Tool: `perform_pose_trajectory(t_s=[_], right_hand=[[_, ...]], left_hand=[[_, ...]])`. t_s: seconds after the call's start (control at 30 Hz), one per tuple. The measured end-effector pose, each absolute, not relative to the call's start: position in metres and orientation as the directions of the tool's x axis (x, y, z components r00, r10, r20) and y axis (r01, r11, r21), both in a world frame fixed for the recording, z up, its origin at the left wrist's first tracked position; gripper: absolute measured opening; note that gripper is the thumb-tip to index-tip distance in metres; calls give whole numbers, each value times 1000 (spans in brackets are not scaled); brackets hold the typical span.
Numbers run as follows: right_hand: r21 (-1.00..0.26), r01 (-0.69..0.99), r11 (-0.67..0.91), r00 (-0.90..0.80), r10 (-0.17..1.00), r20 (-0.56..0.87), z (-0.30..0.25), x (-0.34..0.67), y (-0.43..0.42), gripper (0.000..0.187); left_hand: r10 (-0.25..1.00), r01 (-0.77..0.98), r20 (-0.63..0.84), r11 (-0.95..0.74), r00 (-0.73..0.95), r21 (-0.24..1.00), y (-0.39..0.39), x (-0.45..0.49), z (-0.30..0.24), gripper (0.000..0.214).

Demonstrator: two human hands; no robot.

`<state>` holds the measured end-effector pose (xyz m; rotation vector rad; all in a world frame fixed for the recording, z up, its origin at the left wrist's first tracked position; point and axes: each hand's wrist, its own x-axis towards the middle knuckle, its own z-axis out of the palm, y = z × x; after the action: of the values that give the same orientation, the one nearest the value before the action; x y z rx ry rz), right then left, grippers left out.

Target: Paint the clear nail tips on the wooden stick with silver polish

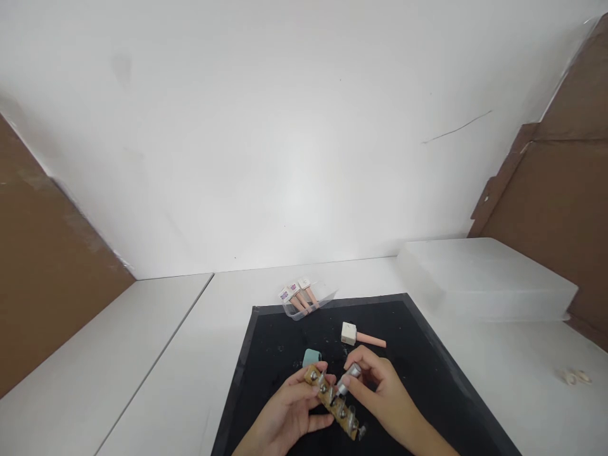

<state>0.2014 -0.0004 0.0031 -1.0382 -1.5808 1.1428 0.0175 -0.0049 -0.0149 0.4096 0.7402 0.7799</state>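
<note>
My left hand (297, 405) is closed round a narrow tan strip (338, 410), which is held tilted above the black mat. Along this strip stand several round metal studs with clear pieces shaped like nail tips on them. Between the thumb and fingers of my right hand (380, 389) is a short silver cylinder (349, 380), its lower end close to the strip; whether the two touch I cannot tell. Just beyond my left fingers lies a teal object (311, 358), partly hidden. A nail polish bottle (349, 333) with a white square body and long pink cap lies behind my right hand.
A clear plastic tray (294, 315) at the mat's far edge holds several similar white-and-pink bottles. The black mat (266, 339) lies on a white table. A translucent box (503, 297) stands at right, with small pale bits (570, 378) nearer. Brown panels flank both sides.
</note>
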Motion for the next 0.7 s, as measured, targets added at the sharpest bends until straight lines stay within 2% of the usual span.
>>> perform_pose_trajectory(t_s=[0.27,0.47,0.7], right_hand=[[-981,91,174,-144,977,160,-7,203,1,15],[-978,66,199,-72,978,194,-9,202,2,18],[-978,75,196,-173,968,181,-2,203,0,16]], left_hand=[[755,-480,-431,651,494,589,-4,17,-18,33],[756,-479,-432,649,492,591,-4,16,-18,32],[755,-481,-440,651,485,587,-4,16,-16,31]])
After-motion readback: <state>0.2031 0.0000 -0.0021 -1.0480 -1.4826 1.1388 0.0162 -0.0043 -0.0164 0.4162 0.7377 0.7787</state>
